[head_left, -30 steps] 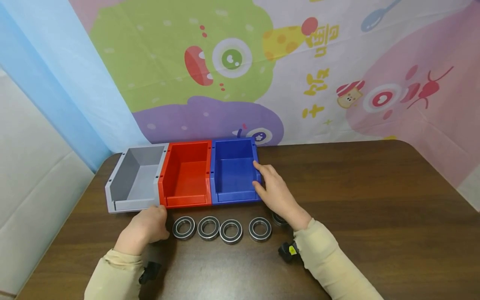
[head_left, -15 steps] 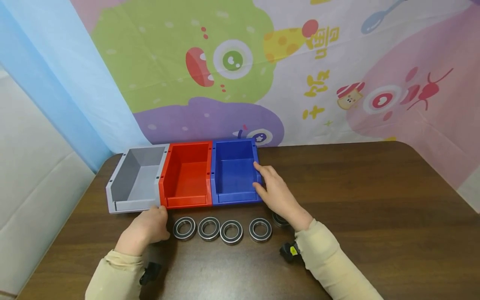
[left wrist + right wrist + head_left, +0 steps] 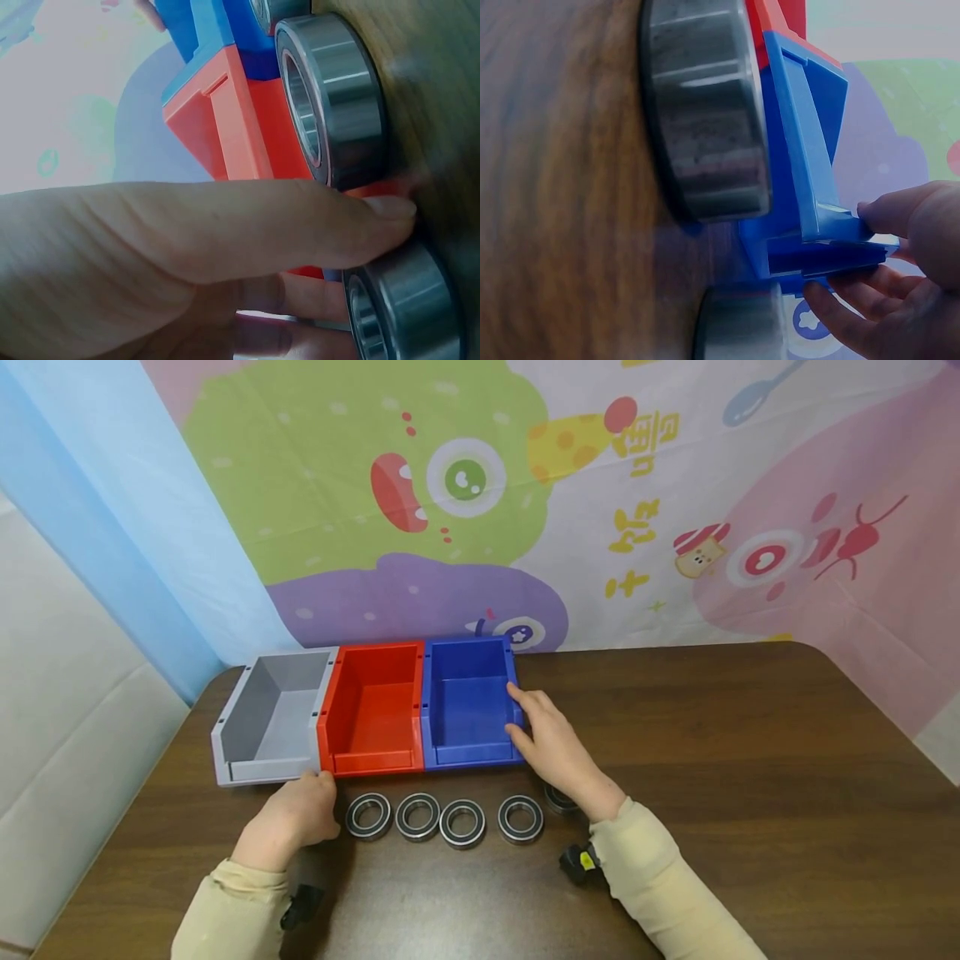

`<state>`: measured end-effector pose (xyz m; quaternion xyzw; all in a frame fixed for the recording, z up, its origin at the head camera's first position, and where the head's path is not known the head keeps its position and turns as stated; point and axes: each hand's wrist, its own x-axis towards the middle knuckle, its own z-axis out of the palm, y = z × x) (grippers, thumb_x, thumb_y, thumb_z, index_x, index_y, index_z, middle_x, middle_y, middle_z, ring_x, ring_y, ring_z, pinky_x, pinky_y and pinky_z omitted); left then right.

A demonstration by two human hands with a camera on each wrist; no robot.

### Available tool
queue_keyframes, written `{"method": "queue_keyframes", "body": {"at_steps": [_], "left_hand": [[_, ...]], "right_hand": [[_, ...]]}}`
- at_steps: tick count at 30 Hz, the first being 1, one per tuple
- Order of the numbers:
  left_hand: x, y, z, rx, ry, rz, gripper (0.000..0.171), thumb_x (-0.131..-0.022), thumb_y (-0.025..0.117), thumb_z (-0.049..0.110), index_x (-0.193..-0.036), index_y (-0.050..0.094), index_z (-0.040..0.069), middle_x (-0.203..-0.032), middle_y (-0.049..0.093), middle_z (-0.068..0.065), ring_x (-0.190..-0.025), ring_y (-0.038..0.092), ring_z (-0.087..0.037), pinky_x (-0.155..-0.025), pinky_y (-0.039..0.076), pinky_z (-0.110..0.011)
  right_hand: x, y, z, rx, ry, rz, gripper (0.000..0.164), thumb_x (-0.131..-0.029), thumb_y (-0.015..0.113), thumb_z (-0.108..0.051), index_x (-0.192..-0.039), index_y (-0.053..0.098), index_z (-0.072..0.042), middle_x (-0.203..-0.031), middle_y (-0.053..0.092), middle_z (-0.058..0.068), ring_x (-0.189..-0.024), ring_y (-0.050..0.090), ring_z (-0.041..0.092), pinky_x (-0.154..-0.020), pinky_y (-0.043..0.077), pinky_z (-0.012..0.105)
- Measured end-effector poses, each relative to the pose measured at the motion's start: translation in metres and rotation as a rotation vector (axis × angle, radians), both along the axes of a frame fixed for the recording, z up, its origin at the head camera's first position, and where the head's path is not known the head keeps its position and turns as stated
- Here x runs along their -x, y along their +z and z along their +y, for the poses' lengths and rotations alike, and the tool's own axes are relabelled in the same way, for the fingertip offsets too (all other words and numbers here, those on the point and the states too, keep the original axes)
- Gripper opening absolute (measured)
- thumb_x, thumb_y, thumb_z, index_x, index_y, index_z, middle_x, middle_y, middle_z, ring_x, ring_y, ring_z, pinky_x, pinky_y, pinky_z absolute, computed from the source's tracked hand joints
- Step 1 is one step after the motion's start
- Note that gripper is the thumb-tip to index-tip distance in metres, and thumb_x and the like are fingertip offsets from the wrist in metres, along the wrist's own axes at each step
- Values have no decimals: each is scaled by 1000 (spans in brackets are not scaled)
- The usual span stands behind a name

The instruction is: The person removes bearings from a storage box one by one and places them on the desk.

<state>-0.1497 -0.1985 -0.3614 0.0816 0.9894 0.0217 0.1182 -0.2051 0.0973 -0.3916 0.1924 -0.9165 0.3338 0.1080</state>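
Observation:
Three bins stand side by side: a grey bin, a red bin and a blue bin. My right hand grips the blue bin's right wall, thumb on the inner side and fingers around the outside, as the right wrist view shows. At the front right corner of the grey bin is my left hand. Its thumb lies straight between two ball bearings in the left wrist view, and its other fingers reach toward the bins, their tips partly hidden.
Several steel bearings lie flat in a row before the bins. The rightmost bearing is partly covered by my right hand. Brown wooden table extends to the right. A printed cartoon cloth hangs right behind the bins.

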Motion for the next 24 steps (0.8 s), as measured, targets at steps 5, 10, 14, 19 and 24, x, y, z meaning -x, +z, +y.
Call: {"method": "queue_keyframes", "body": {"at_steps": [5,10,14,19,24], "left_hand": [[1,1,-1,-9,14,-23,35,-64,67,7,-90,51,-11,-81,52,-21,-69,56,-34,-63,49,-44],[1,1,-1,-13,13,-25,36,-64,68,7,-91,51,-11,-81,52,-21,-70,56,-35,-64,48,-44],[1,1,-1,-16,13,-21,36,-64,68,7,-90,51,-11,-82,53,-21,-70,57,-35,-64,48,-45],[0,1,0,-14,11,-12,35,-64,68,7,-89,52,-11,-82,53,-22,-71,57,-36,-65,48,-46],[1,1,0,-7,20,-26,36,-65,68,7,-91,51,-12,-82,52,-22,-71,57,-36,-65,49,-46]], "right_hand": [[0,0,0,2,-5,-13,52,-89,56,-15,-136,40,-3,-125,50,14,-114,50,25,-97,40,39],[0,0,0,8,-5,-11,52,-88,56,-14,-136,40,-3,-124,50,14,-114,51,25,-97,41,39],[0,-1,0,7,-1,1,51,-88,57,-14,-136,40,-2,-123,50,14,-113,51,24,-97,41,38],[0,0,0,8,-1,6,52,-88,57,-13,-136,40,-2,-123,50,14,-113,51,24,-97,41,38],[0,1,0,11,-1,2,52,-88,57,-13,-136,39,-2,-124,50,14,-114,50,24,-97,41,39]]}}
